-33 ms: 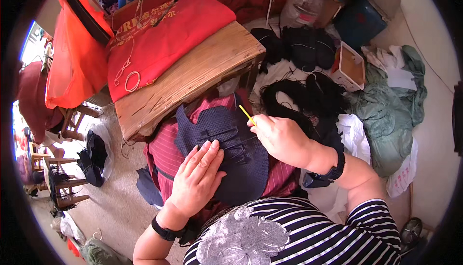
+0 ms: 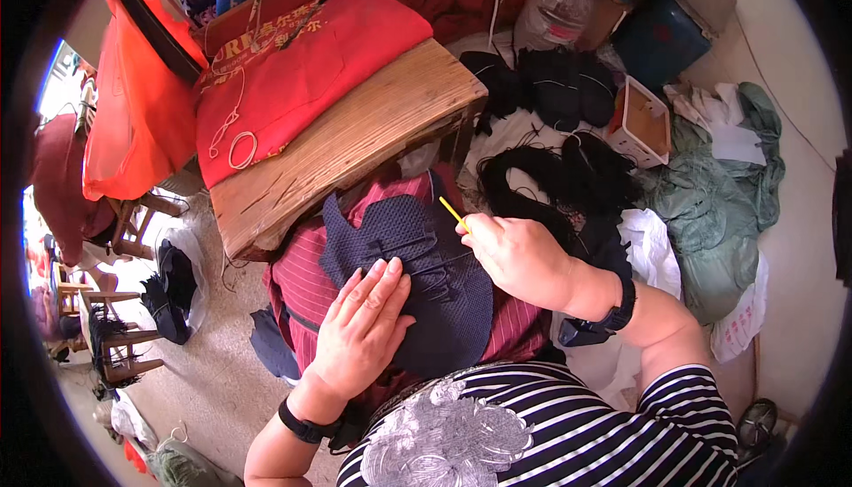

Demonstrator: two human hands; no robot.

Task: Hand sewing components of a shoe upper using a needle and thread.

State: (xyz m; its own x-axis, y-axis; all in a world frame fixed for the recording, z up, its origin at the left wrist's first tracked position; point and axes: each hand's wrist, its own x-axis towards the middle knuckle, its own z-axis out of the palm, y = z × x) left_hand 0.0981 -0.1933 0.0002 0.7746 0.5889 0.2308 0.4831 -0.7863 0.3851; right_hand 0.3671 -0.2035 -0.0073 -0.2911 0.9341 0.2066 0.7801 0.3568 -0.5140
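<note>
A dark navy mesh fabric piece (image 2: pixel 457 318) lies across a maroon pinstriped cloth (image 2: pixel 293 290) over my lap. Dark strands (image 2: pixel 435 285) run over its middle. My left hand (image 2: pixel 366 318) presses flat on the fabric, fingers stretched out and together. My right hand (image 2: pixel 522 256) is closed in a pinch at the fabric's upper right edge. From its fingers a thin yellow stick-like tool (image 2: pixel 451 210) points up and left; its other end is hidden by the hand, so its exact kind does not show.
Ahead stands a wooden table (image 2: pixel 355 132) with a red printed cloth (image 2: pixel 311 70) and a loop of cord. To the right lie black yarn bundles (image 2: pixel 599 172), a white plastic basket (image 2: pixel 641 123) and a green bag (image 2: pixel 710 221). Small wooden stools (image 2: pixel 133 336) stand left.
</note>
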